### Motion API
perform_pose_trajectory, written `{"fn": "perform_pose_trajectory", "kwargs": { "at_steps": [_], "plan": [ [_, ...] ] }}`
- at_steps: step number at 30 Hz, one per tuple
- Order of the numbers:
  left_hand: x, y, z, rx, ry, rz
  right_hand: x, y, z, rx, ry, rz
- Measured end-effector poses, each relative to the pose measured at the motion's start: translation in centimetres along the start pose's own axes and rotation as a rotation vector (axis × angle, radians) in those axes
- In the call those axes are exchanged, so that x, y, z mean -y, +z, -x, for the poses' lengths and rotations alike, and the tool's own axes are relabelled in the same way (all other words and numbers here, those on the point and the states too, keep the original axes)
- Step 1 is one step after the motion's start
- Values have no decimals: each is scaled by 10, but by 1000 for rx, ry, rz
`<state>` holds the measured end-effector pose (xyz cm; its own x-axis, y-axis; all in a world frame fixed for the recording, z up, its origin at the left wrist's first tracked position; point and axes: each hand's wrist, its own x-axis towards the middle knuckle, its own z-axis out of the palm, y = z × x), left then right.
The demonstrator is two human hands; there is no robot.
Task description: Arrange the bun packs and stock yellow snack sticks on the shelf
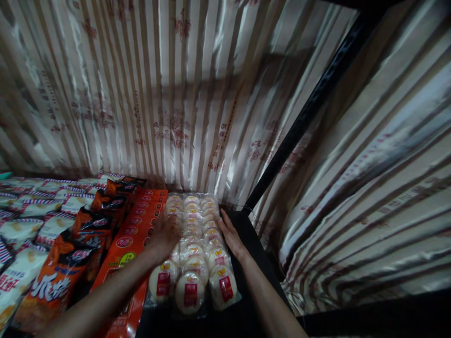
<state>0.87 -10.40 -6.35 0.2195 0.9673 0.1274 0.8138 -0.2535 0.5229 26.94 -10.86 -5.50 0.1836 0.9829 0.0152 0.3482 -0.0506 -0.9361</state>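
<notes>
Round pale cakes [190,292] in clear wrappers with red and yellow labels lie in three rows running away from me on a black shelf [243,277]. My left hand [164,239] rests at the left row, its fingers stretched forward, a little blurred, and covering some of the cakes. Along the right row lies my right hand [230,234], with its fingers extended and its side against the wrappers. Neither hand is wrapped around a cake.
Left of the cakes are a long orange printed strip of packaging [132,234], orange-and-black snack bags [58,277] and several white bags [30,225]. Striped printed sheeting [197,103] hangs behind. A black metal post [299,131] slants up at the right.
</notes>
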Motion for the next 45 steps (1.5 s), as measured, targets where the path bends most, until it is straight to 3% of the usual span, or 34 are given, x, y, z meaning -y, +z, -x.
{"fn": "perform_pose_trajectory", "kwargs": {
  "at_steps": [6, 14, 19, 24, 29, 32, 38, 45],
  "plan": [
    [-4, -1, -3, 84, -21, -4, 7, 14, 1, 36, 16, -44],
    [-7, 4, -3, 108, -29, 22, 1, 21, -3, 56, 6, 19],
    [-9, -11, -1, -20, 24, 3, -2, 9, 0, -14, 38, -67],
    [-26, -30, 34, -137, 164, -76, -4, -9, 46, -195, 16, -55],
    [-41, -6, 102, -174, 364, -199, -8, -6, 107, -205, 52, 14],
    [-49, 17, 127, -178, 423, -253, -9, 4, 124, -205, 72, 101],
    [-54, 42, 129, -250, 384, -324, -6, 33, 126, -283, 64, 265],
    [-54, 43, 129, -249, 372, -335, -2, 44, 127, -355, 69, 317]
  ]
}}
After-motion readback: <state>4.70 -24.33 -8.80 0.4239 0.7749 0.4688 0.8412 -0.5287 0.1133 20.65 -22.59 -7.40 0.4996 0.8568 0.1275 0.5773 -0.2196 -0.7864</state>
